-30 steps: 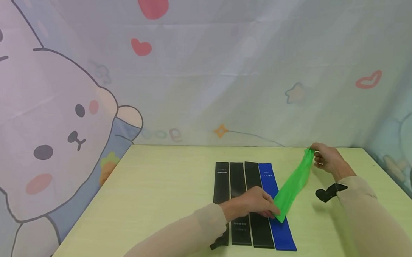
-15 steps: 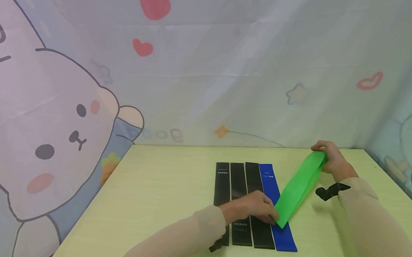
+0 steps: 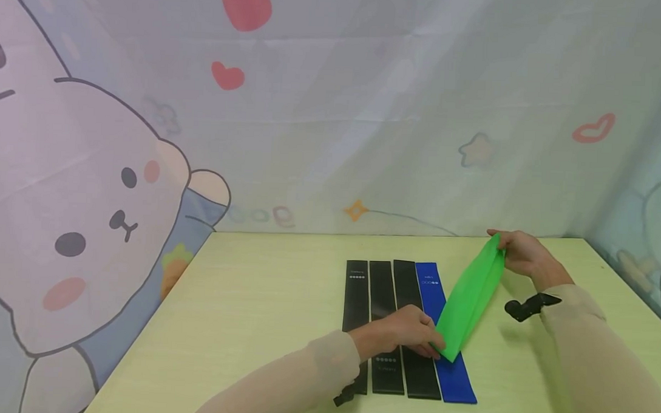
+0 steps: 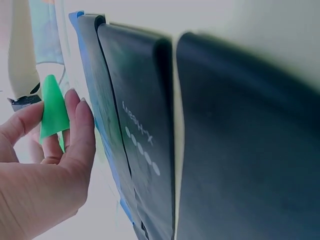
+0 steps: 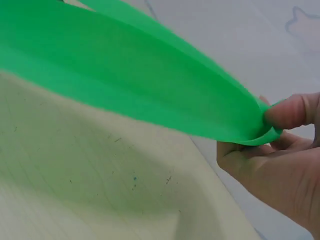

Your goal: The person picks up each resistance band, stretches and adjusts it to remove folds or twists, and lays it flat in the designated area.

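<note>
Green elastic loop band (image 3: 469, 302) hangs stretched between two hands above a pale wooden table (image 3: 261, 301), beside a flat blue band (image 3: 448, 362) and three black bands (image 3: 384, 293). Left hand (image 3: 408, 337) pinches its near end; right hand (image 3: 517, 252) pinches the far end. Even tension and level ends should lay it straight beside the blue one.
</note>
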A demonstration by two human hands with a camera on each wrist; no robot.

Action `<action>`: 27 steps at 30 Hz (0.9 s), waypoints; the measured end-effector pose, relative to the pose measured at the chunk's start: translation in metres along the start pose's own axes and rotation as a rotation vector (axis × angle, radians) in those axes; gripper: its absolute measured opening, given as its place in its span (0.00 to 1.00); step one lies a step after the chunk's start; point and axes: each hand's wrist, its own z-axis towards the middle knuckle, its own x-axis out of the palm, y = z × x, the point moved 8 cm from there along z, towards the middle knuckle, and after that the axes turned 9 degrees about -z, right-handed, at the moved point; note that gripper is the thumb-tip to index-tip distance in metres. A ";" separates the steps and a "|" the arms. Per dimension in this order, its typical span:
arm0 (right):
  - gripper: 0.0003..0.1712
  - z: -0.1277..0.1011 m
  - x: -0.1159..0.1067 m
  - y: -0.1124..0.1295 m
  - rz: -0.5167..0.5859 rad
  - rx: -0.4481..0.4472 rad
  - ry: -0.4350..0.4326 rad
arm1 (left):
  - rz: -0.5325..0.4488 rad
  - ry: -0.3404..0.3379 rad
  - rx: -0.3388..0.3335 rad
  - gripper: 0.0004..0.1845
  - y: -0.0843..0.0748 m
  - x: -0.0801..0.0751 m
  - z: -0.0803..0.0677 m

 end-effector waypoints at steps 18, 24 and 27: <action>0.30 -0.010 -0.013 0.007 -0.276 -0.085 -0.288 | -0.085 -0.233 0.052 0.12 -0.002 -0.009 -0.012; 0.22 -0.017 -0.024 0.011 -0.376 -0.089 -0.455 | -0.020 -0.247 0.059 0.12 -0.005 -0.011 -0.014; 0.19 -0.019 -0.024 0.012 -0.447 -0.078 -0.465 | -0.043 -0.212 0.055 0.09 -0.005 -0.008 -0.016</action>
